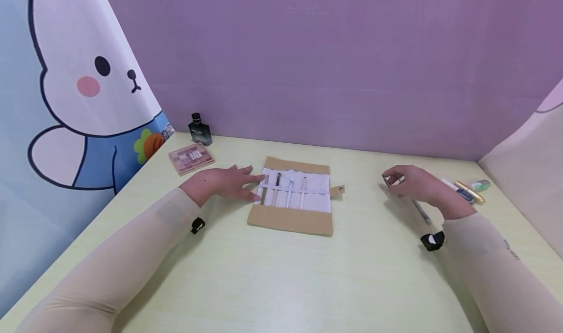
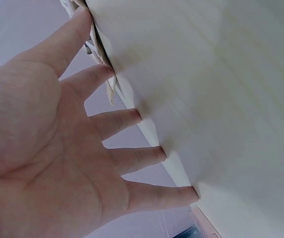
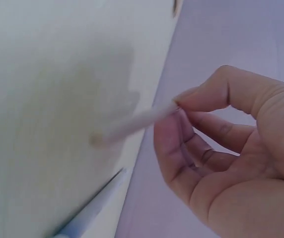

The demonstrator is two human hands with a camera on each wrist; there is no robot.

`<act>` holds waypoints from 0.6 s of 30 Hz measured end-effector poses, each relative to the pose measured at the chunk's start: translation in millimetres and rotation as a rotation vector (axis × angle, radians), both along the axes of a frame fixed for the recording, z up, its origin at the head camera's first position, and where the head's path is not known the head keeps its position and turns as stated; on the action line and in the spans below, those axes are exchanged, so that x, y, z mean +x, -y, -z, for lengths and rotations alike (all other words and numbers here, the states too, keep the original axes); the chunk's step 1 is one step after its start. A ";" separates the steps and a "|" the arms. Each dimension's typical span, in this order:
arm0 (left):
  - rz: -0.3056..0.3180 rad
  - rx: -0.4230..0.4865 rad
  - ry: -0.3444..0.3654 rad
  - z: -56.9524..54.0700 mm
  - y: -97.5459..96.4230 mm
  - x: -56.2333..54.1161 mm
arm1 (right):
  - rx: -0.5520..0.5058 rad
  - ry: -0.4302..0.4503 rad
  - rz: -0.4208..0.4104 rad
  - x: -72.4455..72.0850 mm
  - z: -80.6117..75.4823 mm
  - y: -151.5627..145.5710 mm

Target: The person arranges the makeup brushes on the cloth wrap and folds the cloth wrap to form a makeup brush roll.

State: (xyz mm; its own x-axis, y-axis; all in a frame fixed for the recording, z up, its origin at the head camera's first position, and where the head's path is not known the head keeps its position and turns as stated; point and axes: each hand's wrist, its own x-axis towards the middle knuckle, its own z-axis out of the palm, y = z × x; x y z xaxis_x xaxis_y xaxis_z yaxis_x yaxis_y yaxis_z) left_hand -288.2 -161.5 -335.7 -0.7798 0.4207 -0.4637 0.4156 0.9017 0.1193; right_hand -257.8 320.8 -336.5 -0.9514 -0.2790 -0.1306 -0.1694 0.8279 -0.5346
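Observation:
A tan and white makeup brush roll (image 1: 290,224) lies unfolded in the middle of the table, several slim brushes tucked under its white strap. My left hand (image 1: 230,182) is spread flat at the roll's left edge, with thumb and forefinger at its border and the other fingertips on the tabletop. Over to the right, my right hand (image 1: 411,182) pinches a slim pale makeup brush (image 3: 137,124) between thumb and fingertips. Its brownish end points away from the hand, blurred. Below that hand, another brush (image 1: 422,212) lies on the table, its bluish end showing in the right wrist view.
Beyond my right wrist lie a gold tube (image 1: 469,192), a green-capped tube (image 1: 480,185) and a dark blue item (image 1: 465,195). At the back left are a pink makeup palette (image 1: 191,158) and a dark bottle (image 1: 200,131). A purple cloth (image 1: 308,69) hangs behind the table.

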 end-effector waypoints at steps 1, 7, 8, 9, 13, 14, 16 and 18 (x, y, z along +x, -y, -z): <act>0.004 0.000 -0.003 0.3 0.3 0.1 | -0.035 0.007 0.003 -0.1 -1.2 2.2; 0.012 0.004 -0.006 0.7 1.0 0.1 | -0.173 0.005 0.050 -1.3 -10.6 17.0; 0.012 0.006 -0.005 0.6 1.0 -0.1 | -0.189 0.003 0.059 -1.4 -12.4 19.8; 0.011 0.007 -0.004 0.7 1.0 -0.3 | -0.199 -0.002 0.061 -1.6 -14.1 22.5; 0.012 0.008 -0.004 0.5 1.2 -0.5 | -0.278 -0.006 0.082 -2.1 -19.9 34.5; 0.013 0.007 -0.004 0.3 1.2 -0.5 | -0.308 -0.006 0.087 -2.2 -21.2 37.9; 0.014 0.006 -0.004 -0.1 1.1 -0.3 | -0.365 -0.005 0.103 -3.0 -23.5 44.8; 0.014 0.003 -0.005 -0.4 0.9 -0.3 | -0.429 -0.001 0.124 -4.7 -25.9 53.2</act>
